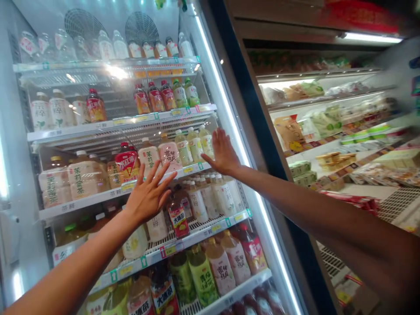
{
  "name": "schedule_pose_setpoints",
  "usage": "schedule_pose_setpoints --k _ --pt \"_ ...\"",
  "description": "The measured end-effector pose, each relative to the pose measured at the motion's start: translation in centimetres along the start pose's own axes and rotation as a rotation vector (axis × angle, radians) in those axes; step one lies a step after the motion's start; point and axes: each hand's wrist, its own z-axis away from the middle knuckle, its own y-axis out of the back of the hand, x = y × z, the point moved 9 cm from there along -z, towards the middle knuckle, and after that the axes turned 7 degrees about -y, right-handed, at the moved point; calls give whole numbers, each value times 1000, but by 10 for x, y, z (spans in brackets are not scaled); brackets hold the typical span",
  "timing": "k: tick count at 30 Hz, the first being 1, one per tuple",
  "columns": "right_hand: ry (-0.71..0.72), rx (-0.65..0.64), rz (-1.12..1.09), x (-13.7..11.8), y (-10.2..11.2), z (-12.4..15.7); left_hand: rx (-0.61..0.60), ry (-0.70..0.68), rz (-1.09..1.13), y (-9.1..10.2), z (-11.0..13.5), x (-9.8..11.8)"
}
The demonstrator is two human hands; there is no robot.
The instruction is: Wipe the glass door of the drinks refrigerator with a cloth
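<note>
Cooler shelves (98, 127): white wire, price-tag rails, five tiers filling the left half of frame.
- Top tier: clear and pale bottles (108, 46).
- Second: cream tea bottles (54, 109) left, orange bottles (155, 97) centre.
- Third: red-label bottle (126, 166) among pale tea bottles (83, 177).
- Fourth: white bottles (223, 197).
- Bottom: green and pink bottles (226, 267), upright.

Open shelves (328, 98) at right: packaged food, blurred.

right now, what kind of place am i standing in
Probably a convenience store or supermarket: a drinks cooler stocked with bottled teas, price tags on its shelf edges, and an open chilled case of packaged food beside it.
</note>
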Motion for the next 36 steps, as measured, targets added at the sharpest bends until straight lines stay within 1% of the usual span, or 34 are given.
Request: schedule_pose_setpoints --k 1,3,4,5,6,7,8,9,10,11,12,14,15,16,17,19,20,21,22,24,25,26,27,29,30,31,32,33,34,35,36 --pt "65 -35 -3 -11 -5 -6 1 24 -10 -1 3 -10" --pt "297 -179 -3 -44 -22 -8 1 68 -26 -1 12 -26" --pt "393 -246 2 -55 -29 -7 2 84 -33 0 18 -33" --pt "420 -272 10 -59 -33 -11 7 95 -40 2 24 -40" --pt "365 -254 20 -55 -33 -21 15 102 -46 4 29 -45" --pt "238 -195 29 -45 -31 -35 22 111 -53 7 35 -51" --pt "77 -108 34 -33 -26 -47 29 128 -59 11 41 -56" --pt "-52 -36 36 -26 -22 -55 35 151 -66 14 48 -63" --pt "-99 -5 32 -29 -24 -60 38 179 -74 17 54 -69" --pt "-52 -21 23 -45 -29 -62 39 206 -82 20 60 -75" --pt "73 -76 12 -70 -38 -62 38 228 -89 22 66 -80" --pt "391 -215 -10 -125 -56 -55 31 243 -100 25 77 -86" --pt "487 -256 -14 -144 -61 -56 24 244 -103 27 82 -88" --pt "502 -258 -12 -154 -63 -63 18 247 -106 28 88 -90" --pt "438 -229 -7 -158 -63 -76 15 253 -109 30 94 -92" --pt "199 -125 -5 -154 -62 -104 10 281 -116 34 107 -97" --pt "132 -93 -10 -158 -63 -111 8 294 -121 36 115 -100" --pt "154 -92 -16 -170 -68 -113 5 302 -126 39 122 -102" --pt "262 -122 -20 -190 -74 -109 3 305 -128 41 129 -105" --pt "592 -221 -16 -235 -88 -93 4 306 -134 46 142 -109" --pt "697 -257 -8 -247 -92 -90 5 309 -136 48 148 -111" --pt "702 -265 3 -250 -93 -96 5 315 -137 50 153 -113" --pt "604 -244 16 -245 -93 -112 3 324 -139 51 158 -114" --pt "249 -156 33 -217 -87 -146 -3 349 -145 53 166 -116" --pt "116 -121 30 -207 -84 -151 -2 359 -147 54 168 -116" --pt "81 -111 17 -207 -83 -146 0 365 -146 55 170 -114" --pt "155 -132 -7 -217 -84 -131 2 365 -141 56 170 -112" --pt "318 -182 -39 -235 -87 -105 3 360 -135 57 170 -109" --pt "541 -250 -75 -255 -89 -71 4 351 -128 58 170 -106" --pt "747 -323 -113 -268 -89 -34 5 342 -123 60 169 -102" --pt "907 -390 -143 -273 -87 -1 8 335 -120 62 168 -98"
